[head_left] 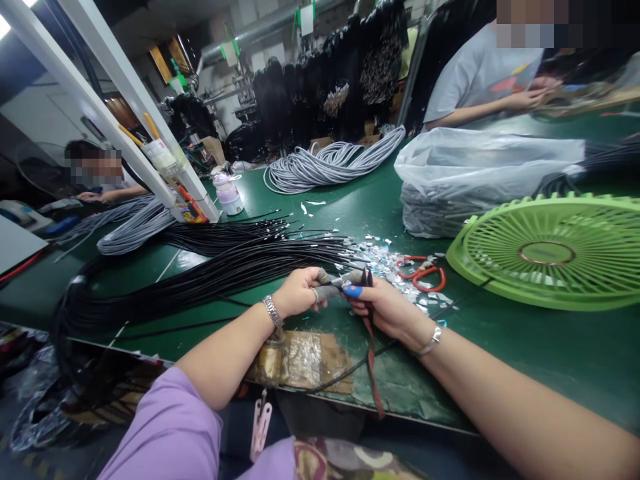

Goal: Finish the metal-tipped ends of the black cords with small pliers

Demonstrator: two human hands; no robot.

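My left hand (299,291) is closed in a pinch, with grey coverings on some fingertips. It seems to hold a black cable, whose end is mostly hidden by the fingers. Fingertip to fingertip with it, my right hand (387,307) is closed around a dark, two-pronged tool (369,277) that looks like tweezers. A brown strip (371,373) hangs below that hand, and blue covers its thumb tip. To the left lies a bundle of black cables (200,280), its ends pointing at pale and blue scraps (373,253). Red-handled scissors (430,280) lie among the scraps.
A green fan (547,253) stands at right, before a clear plastic bag (485,180). Coiled grey cables (330,167) and a purple bottle (227,195) are farther back. A taped cardboard piece (315,360) lies at the near edge. Two people (480,80) sit across the table.
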